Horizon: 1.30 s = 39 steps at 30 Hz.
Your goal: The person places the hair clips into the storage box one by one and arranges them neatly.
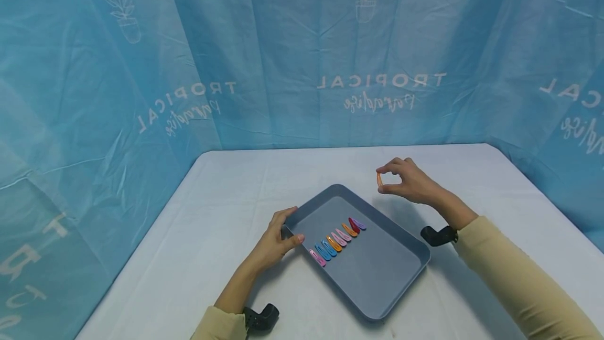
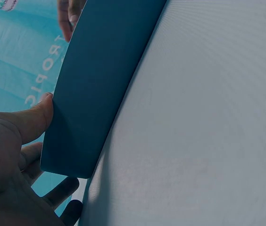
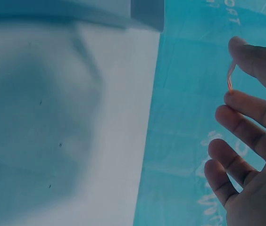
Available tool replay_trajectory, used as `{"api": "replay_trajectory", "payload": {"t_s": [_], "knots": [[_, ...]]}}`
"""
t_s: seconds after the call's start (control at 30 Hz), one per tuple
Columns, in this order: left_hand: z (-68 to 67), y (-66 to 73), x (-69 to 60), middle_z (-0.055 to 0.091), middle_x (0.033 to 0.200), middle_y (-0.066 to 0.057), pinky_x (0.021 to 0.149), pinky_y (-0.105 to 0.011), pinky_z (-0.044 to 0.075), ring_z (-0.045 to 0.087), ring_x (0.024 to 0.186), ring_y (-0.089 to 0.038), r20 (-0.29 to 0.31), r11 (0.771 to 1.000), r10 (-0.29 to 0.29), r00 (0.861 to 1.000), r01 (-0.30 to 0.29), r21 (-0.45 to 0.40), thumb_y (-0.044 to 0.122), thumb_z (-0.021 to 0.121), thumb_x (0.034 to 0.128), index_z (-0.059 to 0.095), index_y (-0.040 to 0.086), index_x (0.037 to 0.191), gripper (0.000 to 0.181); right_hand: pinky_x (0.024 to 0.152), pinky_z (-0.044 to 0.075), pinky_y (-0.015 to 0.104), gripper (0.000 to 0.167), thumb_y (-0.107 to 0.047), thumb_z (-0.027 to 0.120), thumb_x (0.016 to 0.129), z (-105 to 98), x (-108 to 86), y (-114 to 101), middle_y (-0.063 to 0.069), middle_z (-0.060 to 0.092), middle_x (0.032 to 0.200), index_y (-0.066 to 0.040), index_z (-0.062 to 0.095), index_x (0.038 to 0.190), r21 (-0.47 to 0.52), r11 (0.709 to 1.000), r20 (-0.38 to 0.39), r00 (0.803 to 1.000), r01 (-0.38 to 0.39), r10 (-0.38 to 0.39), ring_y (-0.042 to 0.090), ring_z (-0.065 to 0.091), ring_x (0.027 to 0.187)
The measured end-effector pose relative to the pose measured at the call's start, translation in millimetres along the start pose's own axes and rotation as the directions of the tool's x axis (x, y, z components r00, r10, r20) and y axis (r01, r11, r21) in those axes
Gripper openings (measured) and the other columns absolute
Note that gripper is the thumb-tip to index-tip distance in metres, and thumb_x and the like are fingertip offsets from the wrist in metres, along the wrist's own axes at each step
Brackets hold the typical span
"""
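A grey rectangular tray (image 1: 382,287) lies turned at an angle on the table. Inside it, several snap hair clips (image 1: 334,243) in pink, blue, orange, red and purple form a slanting row. My left hand (image 1: 275,243) grips the tray's left corner, the thumb over the rim; in the left wrist view the thumb (image 2: 41,115) touches the tray wall (image 2: 95,94). Beyond the tray's far right side, my right hand (image 1: 408,181) is raised above the table. It pinches an orange hair clip (image 1: 379,179) between thumb and forefinger, its other fingers spread in the right wrist view.
A white cloth (image 1: 236,188) covers the table. Blue printed curtains (image 1: 283,56) hang behind it and along both sides. Black wrist devices (image 1: 261,319) sit on both forearms, below light tan sleeves.
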<state>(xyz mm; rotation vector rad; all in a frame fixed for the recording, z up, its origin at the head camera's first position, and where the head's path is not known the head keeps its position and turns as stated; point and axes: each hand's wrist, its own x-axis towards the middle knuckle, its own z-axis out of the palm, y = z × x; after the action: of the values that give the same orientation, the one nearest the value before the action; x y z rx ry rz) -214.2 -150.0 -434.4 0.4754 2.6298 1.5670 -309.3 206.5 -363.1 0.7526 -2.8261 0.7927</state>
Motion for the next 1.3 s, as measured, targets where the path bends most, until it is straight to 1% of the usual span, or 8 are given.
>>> {"api": "replay_trajectory", "payload": {"t_s": [0.2,0.43,0.63,0.77,0.87,1.0,1.13,1.3], "knots": [[0.0,-0.4,0.0,0.03,0.149,-0.012,0.111,-0.059,0.021,0.02,0.143,-0.034,-0.003,1.0,0.003,1.0,-0.003,0.005,0.019,0.068,0.0863,0.033,0.015,0.146,0.069,0.085,0.044,0.049,0.054,-0.033,0.073,0.081,3.5,-0.1,-10.3,0.013,0.056,0.124,-0.007,0.059,0.126,0.019,0.998,0.021,0.998,0.063,-0.064,0.028,0.044,0.109],[0.1,-0.2,-0.5,0.03,0.149,-0.012,0.112,-0.059,0.021,0.02,0.143,-0.034,-0.005,1.0,0.0,1.0,0.0,0.0,0.02,0.068,0.0863,0.033,0.015,0.146,0.069,0.087,0.044,0.045,0.052,-0.028,0.075,0.08,11.8,-0.3,-23.4,0.009,0.059,0.122,-0.008,0.06,0.125,0.034,0.994,0.05,0.993,0.102,-0.103,0.024,0.044,0.109],[0.4,0.1,-0.9,0.03,0.149,-0.011,0.111,-0.06,0.021,0.019,0.144,-0.034,-0.004,1.0,-0.004,1.0,0.004,-0.002,0.019,0.068,0.0864,0.033,0.014,0.146,0.07,0.096,0.039,0.053,0.049,-0.026,0.075,0.08,19.4,0.0,-27.1,0.008,0.06,0.121,-0.009,0.061,0.124,0.064,0.988,0.08,0.986,0.141,-0.145,0.024,0.045,0.111],[-0.1,0.7,-1.1,0.03,0.149,-0.011,0.111,-0.06,0.021,0.019,0.144,-0.034,-0.005,1.0,0.0,1.0,0.0,-0.004,0.019,0.068,0.0862,0.033,0.014,0.146,0.07,0.093,0.039,0.05,0.046,-0.021,0.075,0.08,24.2,0.7,-26.3,0.007,0.06,0.119,-0.011,0.062,0.122,0.08,0.981,0.109,0.977,0.175,-0.184,0.026,0.045,0.11],[-0.6,1.1,-1.4,0.03,0.149,-0.011,0.111,-0.06,0.021,0.019,0.144,-0.034,-0.004,1.0,0.005,1.0,-0.005,-0.005,0.019,0.069,0.0861,0.032,0.014,0.147,0.071,0.086,0.042,0.047,0.045,-0.02,0.075,0.081,27.4,0.7,-25.2,0.007,0.06,0.119,-0.011,0.062,0.122,0.093,0.978,0.141,0.969,0.189,-0.201,0.028,0.045,0.109],[-0.9,0.9,-1.6,0.03,0.149,-0.011,0.111,-0.06,0.022,0.02,0.144,-0.034,-0.002,1.0,0.007,1.0,-0.007,0.0,0.02,0.068,0.0861,0.032,0.014,0.147,0.071,0.086,0.043,0.048,0.044,-0.02,0.072,0.083,31.1,0.1,-23.6,0.007,0.058,0.121,-0.011,0.061,0.124,0.111,0.977,0.201,0.959,0.181,-0.2,0.03,0.044,0.109],[-0.7,0.1,-1.2,0.031,0.149,-0.011,0.111,-0.06,0.022,0.02,0.143,-0.034,-0.005,1.0,0.003,1.0,-0.003,0.004,0.022,0.069,0.0857,0.033,0.014,0.146,0.071,0.084,0.044,0.043,0.044,-0.022,0.071,0.083,34.9,-0.2,-22.1,0.006,0.057,0.122,-0.01,0.061,0.125,0.092,0.983,0.253,0.951,0.158,-0.177,0.027,0.043,0.108],[-0.4,-0.2,-1.0,0.03,0.149,-0.01,0.111,-0.06,0.022,0.02,0.144,-0.034,-0.006,1.0,-0.004,1.0,0.004,0.008,0.02,0.069,0.0858,0.033,0.014,0.146,0.071,0.085,0.046,0.043,0.044,-0.023,0.072,0.082,38.8,-0.6,-20.4,0.007,0.055,0.122,-0.011,0.062,0.124,0.061,0.987,0.264,0.952,0.147,-0.158,0.023,0.043,0.109]]}}
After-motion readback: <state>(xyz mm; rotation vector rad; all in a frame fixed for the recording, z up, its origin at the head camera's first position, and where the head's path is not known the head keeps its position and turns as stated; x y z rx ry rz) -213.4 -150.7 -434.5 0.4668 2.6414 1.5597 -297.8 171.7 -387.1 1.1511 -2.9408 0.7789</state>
